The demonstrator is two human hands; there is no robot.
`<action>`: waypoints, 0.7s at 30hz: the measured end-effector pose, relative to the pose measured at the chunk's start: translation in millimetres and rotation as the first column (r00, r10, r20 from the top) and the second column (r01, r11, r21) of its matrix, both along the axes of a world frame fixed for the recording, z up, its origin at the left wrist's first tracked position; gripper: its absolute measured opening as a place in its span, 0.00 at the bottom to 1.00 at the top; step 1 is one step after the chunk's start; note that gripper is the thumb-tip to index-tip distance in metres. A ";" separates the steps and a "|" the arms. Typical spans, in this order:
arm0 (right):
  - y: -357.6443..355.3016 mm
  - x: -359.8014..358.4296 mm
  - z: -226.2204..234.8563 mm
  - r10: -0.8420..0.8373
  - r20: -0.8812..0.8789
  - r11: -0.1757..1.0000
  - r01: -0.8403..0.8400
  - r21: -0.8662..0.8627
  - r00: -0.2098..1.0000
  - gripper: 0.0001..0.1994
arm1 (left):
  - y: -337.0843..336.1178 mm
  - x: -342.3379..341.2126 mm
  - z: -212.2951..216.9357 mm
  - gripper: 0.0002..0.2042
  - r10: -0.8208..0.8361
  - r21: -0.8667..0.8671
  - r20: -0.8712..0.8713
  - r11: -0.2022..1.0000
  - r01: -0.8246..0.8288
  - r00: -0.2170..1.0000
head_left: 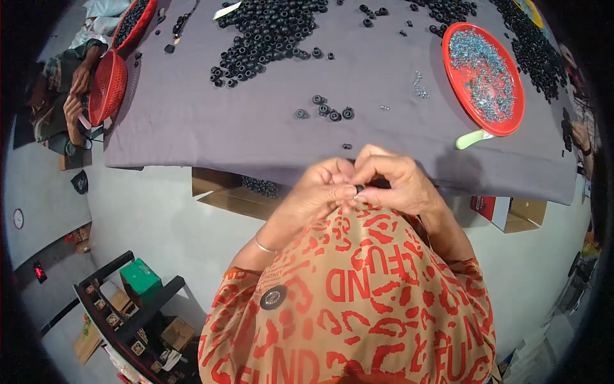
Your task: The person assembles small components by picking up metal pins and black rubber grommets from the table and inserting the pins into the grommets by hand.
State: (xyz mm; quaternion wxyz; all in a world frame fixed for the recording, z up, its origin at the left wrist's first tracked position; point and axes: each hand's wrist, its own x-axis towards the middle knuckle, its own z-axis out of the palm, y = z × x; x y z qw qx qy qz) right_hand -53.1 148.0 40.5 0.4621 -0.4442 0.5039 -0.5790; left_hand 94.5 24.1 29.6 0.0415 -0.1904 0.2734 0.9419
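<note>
Just off the table's near edge, my left hand (pixel 321 191) and my right hand (pixel 400 184) meet, fingers pinched together. Between their fingertips is a small black round part (pixel 359 189), mostly covered by the fingers. A tiny dark piece (pixel 346 146) lies on the cloth just beyond my hands. Farther on sits a loose group of black round knob-like parts (pixel 334 115) with holes in their middles. To the right of them are a few small shiny metal pieces (pixel 385 107) and another scatter of shiny pieces (pixel 419 86).
A grey cloth-covered table (pixel 256 121) holds a big heap of black parts (pixel 268 45). At right stand a red plate (pixel 453 96) of silvery pieces and a green-handled tool (pixel 472 139). A red basket (pixel 107 88) is near another person's hands (pixel 75 99). Cardboard boxes (pixel 236 206) show below the table.
</note>
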 end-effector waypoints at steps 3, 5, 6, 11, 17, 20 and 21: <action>4.5 1.1 1.9 0.043 -0.092 0.998 -0.039 0.042 0.995 0.08 | -1.0 4.5 8.7 0.11 -0.083 0.006 0.127 0.997 0.083 0.988; 5.3 1.7 0.0 0.086 -0.120 0.994 -0.094 -0.063 0.989 0.08 | -8.1 7.7 11.7 0.10 -0.264 -0.066 0.156 0.959 0.277 0.952; 4.1 2.7 -0.4 0.090 -0.149 0.988 -0.106 -0.108 0.985 0.09 | -2.9 9.5 9.2 0.08 -0.211 -0.057 0.170 0.973 0.223 0.963; -2.3 0.9 0.8 -0.094 -0.040 0.993 0.097 0.068 0.995 0.11 | -14.6 8.3 3.1 0.06 -0.172 0.000 0.123 0.985 0.173 0.977; -23.4 3.6 -25.7 -0.361 -0.681 0.926 0.329 -0.184 0.637 0.11 | -23.9 15.8 -9.8 0.06 0.094 0.100 0.004 0.991 -0.094 0.996; -27.7 11.3 -30.2 -0.333 -0.817 0.924 0.335 -0.183 0.471 0.12 | -25.1 19.1 -15.3 0.06 0.142 0.097 0.002 0.985 -0.142 0.990; -28.8 13.6 -32.9 -0.348 -0.827 0.915 0.352 -0.197 0.442 0.12 | -24.6 19.9 -16.6 0.06 0.158 0.090 0.005 0.983 -0.158 0.987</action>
